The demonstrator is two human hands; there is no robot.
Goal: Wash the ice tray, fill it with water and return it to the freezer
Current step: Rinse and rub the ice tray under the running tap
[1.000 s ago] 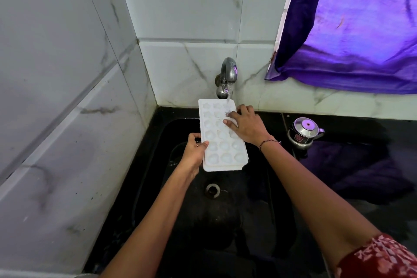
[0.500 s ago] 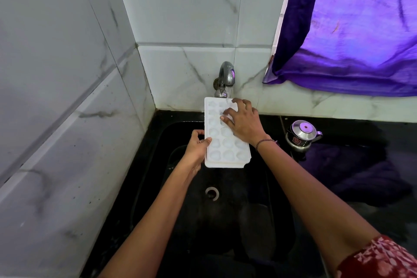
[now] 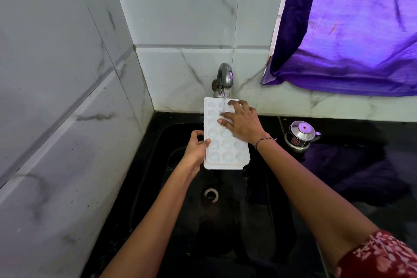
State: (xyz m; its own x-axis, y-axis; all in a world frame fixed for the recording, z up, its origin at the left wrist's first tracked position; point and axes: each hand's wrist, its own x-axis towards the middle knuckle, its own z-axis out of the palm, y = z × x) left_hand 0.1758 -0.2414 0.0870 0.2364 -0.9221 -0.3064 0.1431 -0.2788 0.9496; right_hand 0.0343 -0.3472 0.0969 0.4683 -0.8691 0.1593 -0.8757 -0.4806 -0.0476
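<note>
A white ice tray (image 3: 225,149) with several round cups is held over the black sink (image 3: 176,221), its far end under the steel tap (image 3: 223,79). A thin stream of water falls from the tap onto the tray's far cups. My left hand (image 3: 195,153) grips the tray's left edge, thumb on top. My right hand (image 3: 242,123) lies on the tray's far right part, fingers spread and pressing into the cups near the water stream.
The sink drain (image 3: 211,194) lies below the tray. A small steel kettle (image 3: 301,135) stands on the black counter (image 3: 361,187) to the right. A purple curtain (image 3: 352,29) hangs at upper right. Marble-tiled walls close in the left and back.
The tray has shifted slightly further under the tap, and my right hand has slid toward its far end. My left hand keeps its grip on the left edge.
</note>
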